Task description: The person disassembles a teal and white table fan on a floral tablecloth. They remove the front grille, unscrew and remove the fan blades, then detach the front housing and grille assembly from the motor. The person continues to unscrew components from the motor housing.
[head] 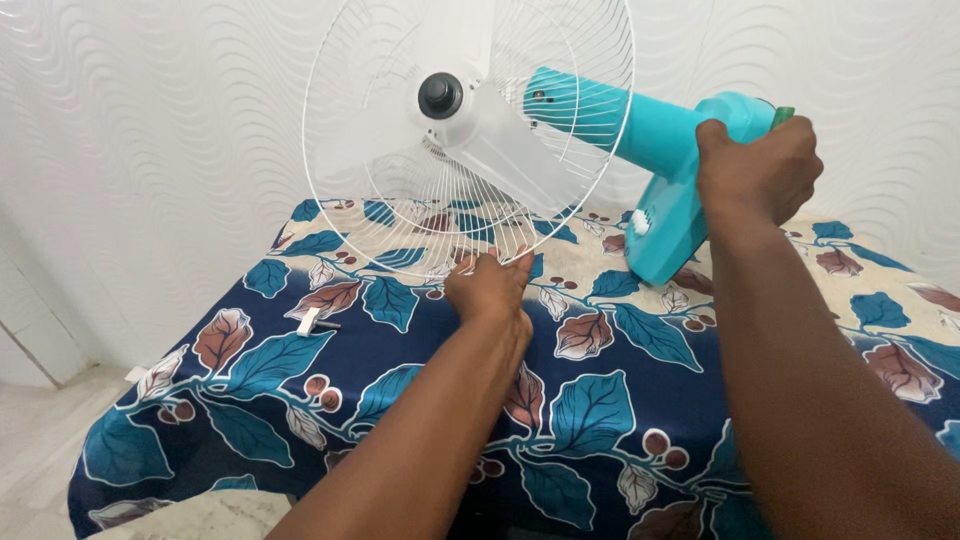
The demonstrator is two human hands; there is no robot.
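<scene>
A turquoise electric fan (660, 150) lies tilted over a table covered in a blue leaf-patterned cloth (600, 400). Its round white wire guard (345, 175) faces me, with pale translucent blades (500, 150) and a dark hub cap (440, 95) behind the wires. My left hand (490, 290) grips the lower rim of the guard. My right hand (760, 170) is closed around the rear of the turquoise motor housing, where a green part (782, 116) pokes out above the fingers. The fan's base (665, 235) rests on the cloth.
A small white and dark part (315, 324) lies loose on the cloth at the left. A white textured wall (150, 130) stands close behind the table. Pale floor (40, 430) shows at the lower left, beyond the table's edge.
</scene>
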